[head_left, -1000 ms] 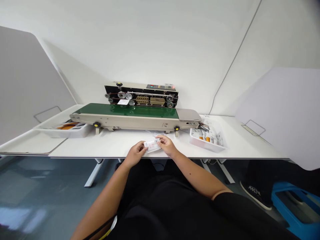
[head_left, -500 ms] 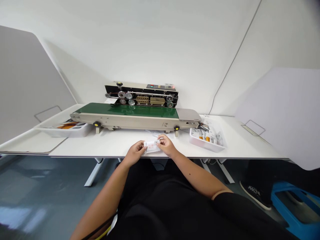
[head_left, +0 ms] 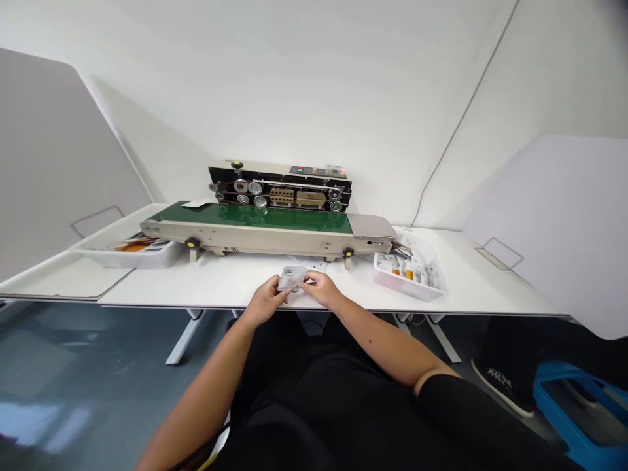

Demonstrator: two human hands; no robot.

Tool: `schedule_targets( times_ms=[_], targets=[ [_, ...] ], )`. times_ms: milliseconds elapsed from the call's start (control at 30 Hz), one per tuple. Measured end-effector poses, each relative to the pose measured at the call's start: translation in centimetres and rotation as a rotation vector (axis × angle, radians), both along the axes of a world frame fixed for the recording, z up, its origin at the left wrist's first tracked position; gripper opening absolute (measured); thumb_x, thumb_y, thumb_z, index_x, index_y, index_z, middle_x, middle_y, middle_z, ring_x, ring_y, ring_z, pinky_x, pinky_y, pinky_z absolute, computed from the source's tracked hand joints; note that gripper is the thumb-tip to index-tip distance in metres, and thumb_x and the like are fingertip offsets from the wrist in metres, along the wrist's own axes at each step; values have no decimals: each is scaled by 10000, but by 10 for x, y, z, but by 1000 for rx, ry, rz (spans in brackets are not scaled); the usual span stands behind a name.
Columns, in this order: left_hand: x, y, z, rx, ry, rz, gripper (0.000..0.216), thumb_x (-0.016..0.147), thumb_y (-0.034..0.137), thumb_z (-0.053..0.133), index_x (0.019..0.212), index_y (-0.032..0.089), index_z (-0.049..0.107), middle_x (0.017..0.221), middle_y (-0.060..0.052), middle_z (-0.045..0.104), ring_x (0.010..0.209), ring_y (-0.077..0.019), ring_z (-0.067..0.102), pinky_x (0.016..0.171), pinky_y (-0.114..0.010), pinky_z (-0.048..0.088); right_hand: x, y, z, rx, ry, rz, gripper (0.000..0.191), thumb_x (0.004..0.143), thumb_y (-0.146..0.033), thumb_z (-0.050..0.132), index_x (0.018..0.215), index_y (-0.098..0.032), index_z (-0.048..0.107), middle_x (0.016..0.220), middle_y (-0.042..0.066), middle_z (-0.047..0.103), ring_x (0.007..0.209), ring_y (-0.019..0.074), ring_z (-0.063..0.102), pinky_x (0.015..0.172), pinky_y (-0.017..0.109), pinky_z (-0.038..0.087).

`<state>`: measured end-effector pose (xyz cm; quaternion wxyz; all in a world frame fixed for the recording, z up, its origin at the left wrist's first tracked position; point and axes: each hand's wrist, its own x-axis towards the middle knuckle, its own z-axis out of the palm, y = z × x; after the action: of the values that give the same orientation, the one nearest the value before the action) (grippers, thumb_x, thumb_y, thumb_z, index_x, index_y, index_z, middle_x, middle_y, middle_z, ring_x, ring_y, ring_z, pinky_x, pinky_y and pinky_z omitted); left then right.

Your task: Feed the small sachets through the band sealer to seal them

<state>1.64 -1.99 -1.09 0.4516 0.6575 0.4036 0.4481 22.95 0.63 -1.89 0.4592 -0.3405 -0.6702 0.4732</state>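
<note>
Head view: with forearms angled inward over the front edge of the table (head_left: 196, 284), one small packet (head_left: 289, 276) is pinched between left hand (head_left: 265, 301) and right hand (head_left: 321, 290), fingertips narrowed on it. Counted: one packet held, one white piece (head_left: 195, 203) on the left part of the green belt (head_left: 289, 220), two white bins (head_left: 409, 288), one near each end of the conveyor (head_left: 275, 242), contents too jumbled to be counted. Roller unit (head_left: 282, 186) is separated from the hands by the conveyor; a flat printed item (head_left: 316, 264) is seen just beyond the right hand.
</note>
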Motion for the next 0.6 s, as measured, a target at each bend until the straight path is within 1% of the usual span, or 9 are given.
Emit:
schedule_targets(
  times_ms=[67, 133, 233, 300, 400, 467, 500, 533, 600],
  targets=[
    [1, -1, 1, 5, -16, -15, 383, 840, 530, 737, 991, 207, 594, 825, -23, 728, 653, -175, 613, 626, -293, 485, -4, 1, 9, 50, -19, -18, 246, 841, -454, 724, 826, -211, 686, 857, 15, 682, 857, 184, 653, 810, 320, 540],
    [2, -3, 3, 13, -29, -28, 371, 864, 531, 712, 984, 202, 591, 960, -65, 761, 688, -169, 625, 673, -309, 514, -3, 9, 28, 69, 9, -30, 252, 840, -465, 729, 855, -218, 683, 852, 10, 691, 825, 174, 660, 791, 309, 553],
    [2, -6, 5, 37, -3, -36, 315, 897, 497, 679, 925, 199, 582, 1028, -77, 764, 728, -158, 632, 728, -313, 527, 16, 37, 75, 78, 189, -100, 336, 817, -528, 755, 931, -234, 640, 877, 4, 714, 728, 150, 673, 732, 298, 584],
    [1, -7, 5, 50, 21, -33, 289, 908, 475, 667, 941, 198, 593, 1024, -69, 760, 743, -159, 635, 738, -310, 527, 39, 63, 110, 144, 296, -220, 356, 832, -538, 746, 966, -243, 599, 867, -6, 717, 653, 129, 661, 655, 270, 581],
    [0, -7, 4, 59, 27, -36, 263, 917, 454, 659, 964, 201, 607, 1021, -60, 748, 757, -162, 638, 735, -304, 520, 82, 103, 154, 215, 363, -451, 303, 882, -480, 704, 988, -239, 554, 709, -42, 667, 487, 85, 561, 496, 188, 485],
    [0, -7, 3, 60, 24, -45, 248, 921, 442, 655, 967, 202, 615, 1010, -55, 741, 756, -164, 633, 717, -296, 508, 109, 124, 171, 193, 359, -627, 202, 916, -386, 661, 965, -227, 548, 609, -71, 596, 430, 64, 488, 443, 150, 417],
    [-1, -7, 3, 61, 24, -51, 243, 922, 439, 654, 964, 202, 619, 1003, -54, 739, 753, -165, 629, 709, -293, 502, 120, 131, 175, 147, 345, -708, 148, 925, -334, 639, 953, -220, 548, 579, -79, 569, 418, 58, 465, 432, 139, 397],
    [-1, -6, 3, 62, 25, -54, 241, 923, 437, 652, 963, 202, 623, 996, -52, 737, 750, -166, 626, 703, -291, 497, 129, 137, 178, 81, 327, -775, 103, 927, -284, 622, 943, -215, 548, 562, -82, 554, 413, 54, 453, 428, 133, 389],
    [-1, -6, 3, 67, 36, -52, 238, 924, 435, 648, 961, 200, 633, 974, -47, 733, 744, -167, 622, 694, -288, 487, 141, 144, 178, -64, 289, -850, 74, 911, -198, 615, 927, -207, 544, 547, -78, 552, 413, 53, 449, 433, 133, 402]
  ],
)
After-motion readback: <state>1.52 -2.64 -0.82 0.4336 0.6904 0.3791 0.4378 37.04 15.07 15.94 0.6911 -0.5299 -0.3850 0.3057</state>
